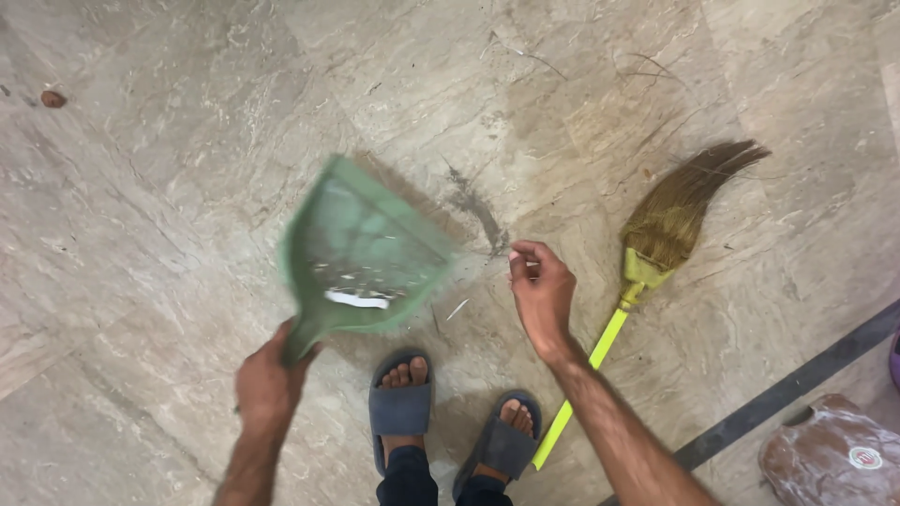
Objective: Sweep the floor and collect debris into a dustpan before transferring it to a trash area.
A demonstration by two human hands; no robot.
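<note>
Left hand [267,384] grips handle of green dustpan [361,253], tilted, blurred, at 10 o'clock from sandalled feet. Right hand [541,290] pinches small scrap, apparently. Broom [647,272] lies on floor at 2 o'clock. Risk: tilted pan spills swept debris.

Dustpan [361,253] looked green plastic, dusty matt; broom [677,211] had dry straw bristles, glossy yellow handle; floor [169,187] polished stone, veined.
</note>
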